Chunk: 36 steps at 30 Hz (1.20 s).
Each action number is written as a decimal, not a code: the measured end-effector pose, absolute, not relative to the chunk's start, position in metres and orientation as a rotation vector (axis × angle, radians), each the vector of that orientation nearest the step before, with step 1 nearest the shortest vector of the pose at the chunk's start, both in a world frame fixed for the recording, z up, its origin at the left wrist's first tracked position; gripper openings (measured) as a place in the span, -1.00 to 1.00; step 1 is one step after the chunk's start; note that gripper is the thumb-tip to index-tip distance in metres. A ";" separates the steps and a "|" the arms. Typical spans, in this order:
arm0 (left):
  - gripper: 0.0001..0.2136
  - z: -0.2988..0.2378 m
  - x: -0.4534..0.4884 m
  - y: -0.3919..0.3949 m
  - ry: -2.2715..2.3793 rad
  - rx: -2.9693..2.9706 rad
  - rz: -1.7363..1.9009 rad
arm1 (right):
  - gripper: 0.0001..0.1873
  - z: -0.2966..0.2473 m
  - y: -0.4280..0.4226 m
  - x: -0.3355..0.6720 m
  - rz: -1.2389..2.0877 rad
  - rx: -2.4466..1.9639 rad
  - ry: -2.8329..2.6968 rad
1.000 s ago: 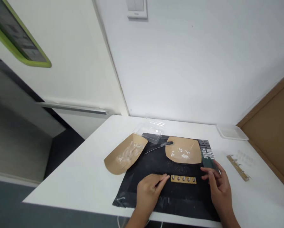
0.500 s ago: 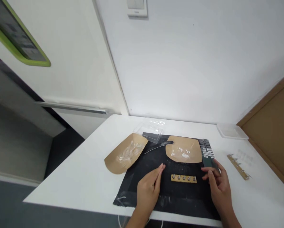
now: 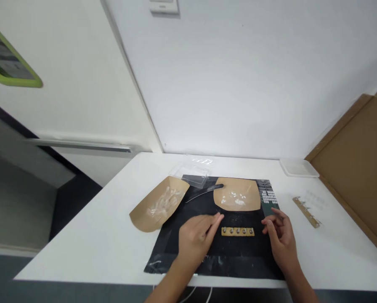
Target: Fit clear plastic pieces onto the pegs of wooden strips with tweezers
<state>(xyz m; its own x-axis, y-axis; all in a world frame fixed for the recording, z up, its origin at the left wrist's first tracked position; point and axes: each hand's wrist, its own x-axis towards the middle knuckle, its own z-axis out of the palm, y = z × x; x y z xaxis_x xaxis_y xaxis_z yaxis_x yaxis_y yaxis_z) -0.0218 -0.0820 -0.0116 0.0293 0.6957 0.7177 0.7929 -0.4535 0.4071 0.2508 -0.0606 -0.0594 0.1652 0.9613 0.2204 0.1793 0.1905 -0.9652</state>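
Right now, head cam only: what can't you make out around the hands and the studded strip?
All head view.
Left hand: hides the black mat beneath it; forearm cut off by the bottom edge.
Studded tan strip: studs too small to identify.
White bits on the kraft paper sheet: too small to identify.
Clear pieces on the other kraft paper sheet: glare blurs their shapes.
Pale marks beside the metal strip: washed out.

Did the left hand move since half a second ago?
Yes: against the studded strip, the left hand shifted right, now reaching above the strip's left end.
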 end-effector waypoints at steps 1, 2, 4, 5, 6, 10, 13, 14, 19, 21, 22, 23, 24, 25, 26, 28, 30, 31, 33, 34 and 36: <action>-0.81 -0.003 -0.021 -0.071 -1.528 -2.205 -1.390 | -0.49 -0.059 -0.061 0.251 0.841 -1.244 -1.280; -0.81 0.005 -0.021 -0.059 -1.469 -2.242 -1.372 | -0.49 -0.060 -0.060 0.251 0.842 -1.239 -1.278; -0.78 0.015 -0.018 -0.035 -1.356 -2.356 -1.286 | -0.50 -0.060 -0.060 0.252 0.844 -1.222 -1.270; -0.77 0.017 -0.017 -0.024 -1.317 -2.385 -1.236 | -0.51 -0.061 -0.060 0.253 0.844 -1.212 -1.265; -0.76 0.017 -0.016 -0.014 -1.305 -2.397 -1.212 | -0.52 -0.061 -0.060 0.253 0.842 -1.201 -1.261; -0.65 0.005 -0.019 0.008 -1.239 -2.441 -1.164 | -0.54 -0.062 -0.059 0.252 0.835 -1.197 -1.245; -0.41 -0.002 -0.028 0.012 -1.123 -2.537 -1.048 | -0.54 -0.060 -0.059 0.250 0.838 -1.203 -1.238; -0.34 -0.002 -0.031 0.012 -1.085 -2.582 -0.985 | -0.53 -0.059 -0.059 0.249 0.837 -1.208 -1.239; -0.49 -0.001 -0.037 0.009 -1.002 -2.676 -0.940 | -0.71 -0.054 -0.060 0.253 0.805 -1.286 -1.419; -0.56 -0.004 -0.036 0.008 -0.996 -2.684 -0.968 | -0.62 -0.053 -0.061 0.255 0.792 -1.281 -1.511; -0.55 -0.006 -0.035 0.008 -1.004 -2.686 -0.978 | -0.59 -0.053 -0.062 0.255 0.787 -1.276 -1.530; -0.51 -0.008 -0.034 0.008 -1.013 -2.689 -0.993 | -0.57 -0.053 -0.062 0.256 0.787 -1.274 -1.531; -0.44 -0.009 -0.033 0.008 -1.018 -2.686 -1.023 | -0.55 -0.054 -0.063 0.256 0.793 -1.275 -1.523; -0.36 -0.010 -0.031 0.008 -1.016 -2.680 -1.066 | -0.54 -0.054 -0.063 0.255 0.802 -1.279 -1.510; -0.28 -0.010 -0.030 0.007 -1.006 -2.674 -1.114 | -0.54 -0.055 -0.063 0.255 0.815 -1.283 -1.495; -0.16 -0.008 -0.027 0.006 -0.987 -2.665 -1.199 | -0.53 -0.056 -0.062 0.253 0.835 -1.288 -1.460; -0.12 -0.007 -0.025 0.005 -1.025 -2.662 -1.256 | -0.50 -0.058 -0.061 0.252 0.821 -1.297 -1.402; -0.12 -0.007 -0.023 0.004 -1.058 -2.661 -1.278 | -0.48 -0.059 -0.060 0.251 0.805 -1.299 -1.361; -0.12 -0.009 -0.021 0.002 -1.108 -2.660 -1.304 | -0.45 -0.061 -0.058 0.251 0.770 -1.284 -1.266; -0.13 -0.010 -0.020 0.001 -1.122 -2.666 -1.305 | -0.42 -0.061 -0.057 0.251 0.754 -1.264 -1.223; -0.13 -0.014 -0.020 0.000 -1.144 -2.687 -1.305 | -0.37 -0.064 -0.055 0.251 0.725 -1.224 -1.153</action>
<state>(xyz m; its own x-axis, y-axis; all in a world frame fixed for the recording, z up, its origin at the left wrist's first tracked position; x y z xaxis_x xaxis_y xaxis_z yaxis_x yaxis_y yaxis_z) -0.0196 0.0001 -0.0138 0.4118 0.6239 0.6642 0.5769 -0.7427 0.3400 0.2513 -0.0553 -0.0641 0.3045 0.9117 0.2759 0.1463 0.2414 -0.9593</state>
